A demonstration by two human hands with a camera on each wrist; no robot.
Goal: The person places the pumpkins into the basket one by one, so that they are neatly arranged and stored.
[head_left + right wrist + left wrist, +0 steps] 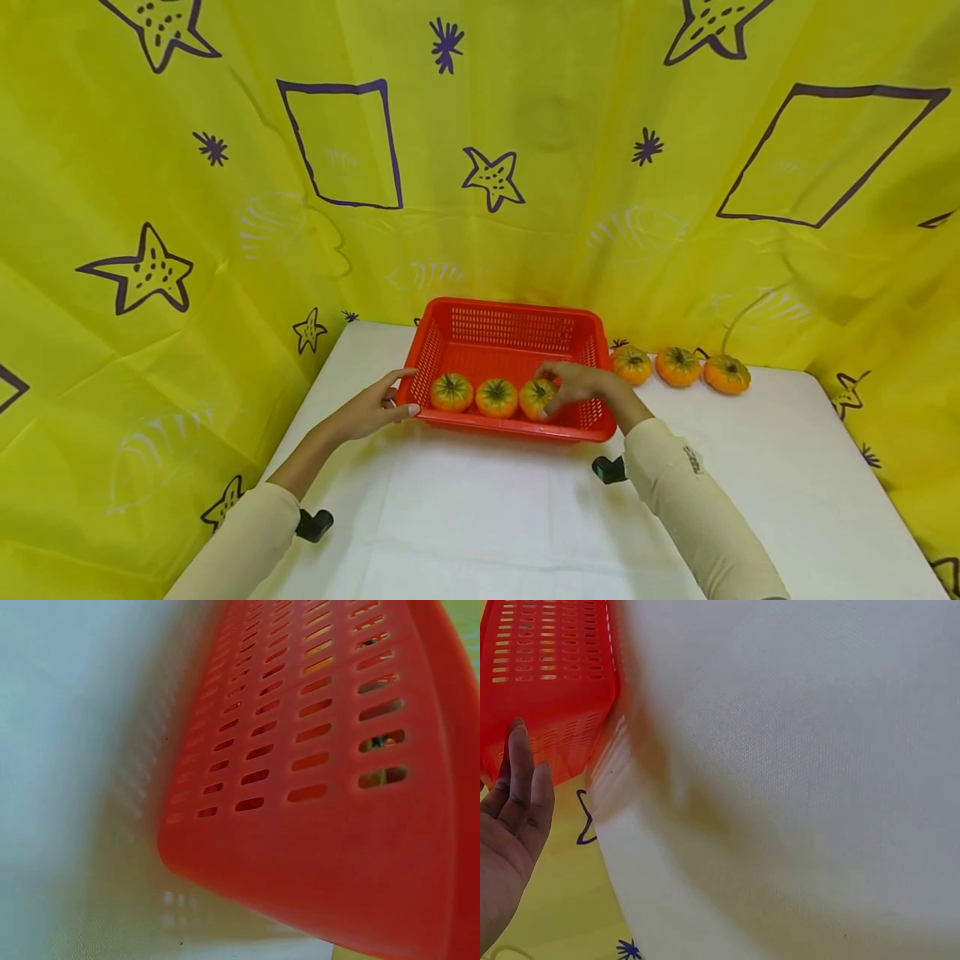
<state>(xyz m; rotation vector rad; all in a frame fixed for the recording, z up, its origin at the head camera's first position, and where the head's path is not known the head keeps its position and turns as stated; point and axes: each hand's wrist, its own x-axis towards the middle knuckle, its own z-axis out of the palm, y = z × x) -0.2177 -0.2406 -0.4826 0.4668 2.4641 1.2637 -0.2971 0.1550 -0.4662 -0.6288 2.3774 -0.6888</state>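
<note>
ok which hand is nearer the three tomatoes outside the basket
Right. The right hand is inside the basket, left of the loose tomatoes; the left hand is farther, at the basket's left rim.

Wears 2 cream sleeves, shows a small grey marking on the right sleeve, and bears 2 black wrist cameras.
</note>
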